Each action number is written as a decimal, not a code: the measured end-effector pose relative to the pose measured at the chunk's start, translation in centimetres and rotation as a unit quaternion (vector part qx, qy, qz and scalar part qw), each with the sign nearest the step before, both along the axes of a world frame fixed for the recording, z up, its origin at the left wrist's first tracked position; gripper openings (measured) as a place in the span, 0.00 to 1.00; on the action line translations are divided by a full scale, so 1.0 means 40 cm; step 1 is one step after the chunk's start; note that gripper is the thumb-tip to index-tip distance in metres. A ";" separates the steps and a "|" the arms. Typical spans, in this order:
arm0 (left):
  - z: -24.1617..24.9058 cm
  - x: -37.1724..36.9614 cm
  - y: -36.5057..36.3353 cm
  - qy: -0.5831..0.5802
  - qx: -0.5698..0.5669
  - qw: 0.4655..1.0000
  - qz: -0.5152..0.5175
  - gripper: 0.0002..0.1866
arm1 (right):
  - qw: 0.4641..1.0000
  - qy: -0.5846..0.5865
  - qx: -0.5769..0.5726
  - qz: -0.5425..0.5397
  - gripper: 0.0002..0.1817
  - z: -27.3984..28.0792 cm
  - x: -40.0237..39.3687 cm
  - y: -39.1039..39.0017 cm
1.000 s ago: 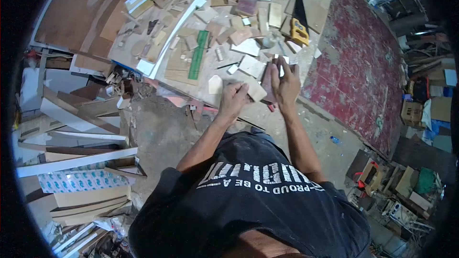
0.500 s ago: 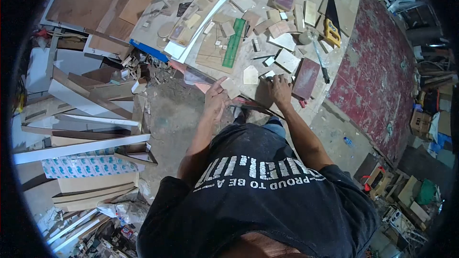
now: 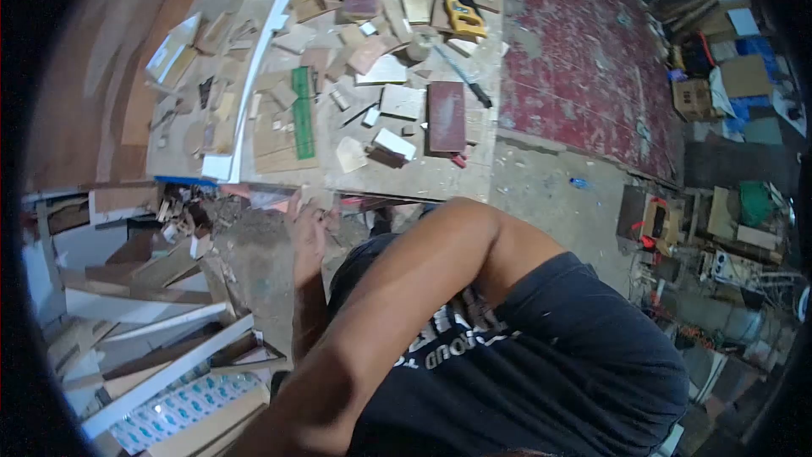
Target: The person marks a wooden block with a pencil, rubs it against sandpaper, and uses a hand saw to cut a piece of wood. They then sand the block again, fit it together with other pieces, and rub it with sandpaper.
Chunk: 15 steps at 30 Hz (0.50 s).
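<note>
At the near edge of the workbench (image 3: 406, 182), my left hand (image 3: 308, 227) is closed on a small flat piece of pale wood (image 3: 320, 197). My right arm (image 3: 423, 262) is bent across my chest, its forearm running to the lower left, and the hand itself is out of the frame. Close to the bench's front lie a white-topped wood block (image 3: 394, 145), a pale wood piece with a pointed end (image 3: 351, 155) and a dark red block (image 3: 447, 117). A green ruler (image 3: 302, 114) lies farther left, on a thin board.
A yellow-handled handsaw (image 3: 463, 17) lies at the bench's far right, near a blade with a dark handle (image 3: 474, 85). A long white strip (image 3: 258, 76) crosses the bench's left. Boards and offcuts (image 3: 152, 305) are piled at left; a red panel (image 3: 584, 59) is at right.
My right hand has left the blocks on the bench, and that arm has swung up and across my body. The view has shifted right; my left hand stays by the bench edge with the wood.
</note>
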State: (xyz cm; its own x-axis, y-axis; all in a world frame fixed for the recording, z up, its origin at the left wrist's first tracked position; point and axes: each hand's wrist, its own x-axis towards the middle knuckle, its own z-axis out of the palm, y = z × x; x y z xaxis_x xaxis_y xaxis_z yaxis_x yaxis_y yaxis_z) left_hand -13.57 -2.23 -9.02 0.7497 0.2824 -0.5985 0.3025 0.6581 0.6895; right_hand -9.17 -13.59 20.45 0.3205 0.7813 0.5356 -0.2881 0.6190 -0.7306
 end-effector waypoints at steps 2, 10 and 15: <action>-0.001 -0.008 -0.011 -0.017 -0.007 1.000 0.006 0.26 | 0.999 -0.024 -0.030 0.000 0.19 -0.011 -0.004 -0.002; 0.019 -0.112 0.027 0.046 0.027 0.996 0.077 0.25 | 0.988 -0.100 -0.111 0.048 0.16 -0.057 -0.067 0.046; -0.003 -0.116 0.055 0.035 0.010 0.997 0.068 0.24 | 0.970 -0.170 -0.156 0.071 0.15 -0.073 -0.090 0.066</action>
State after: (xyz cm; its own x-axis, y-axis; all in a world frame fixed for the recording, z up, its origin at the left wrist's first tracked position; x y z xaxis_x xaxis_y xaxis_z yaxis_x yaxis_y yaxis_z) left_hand -18.21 -0.02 -9.13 0.6604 0.3917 -0.6407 0.2587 0.6824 0.6837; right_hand -12.79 -10.96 17.53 0.0442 0.9457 0.3219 -0.0641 0.3242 -0.9438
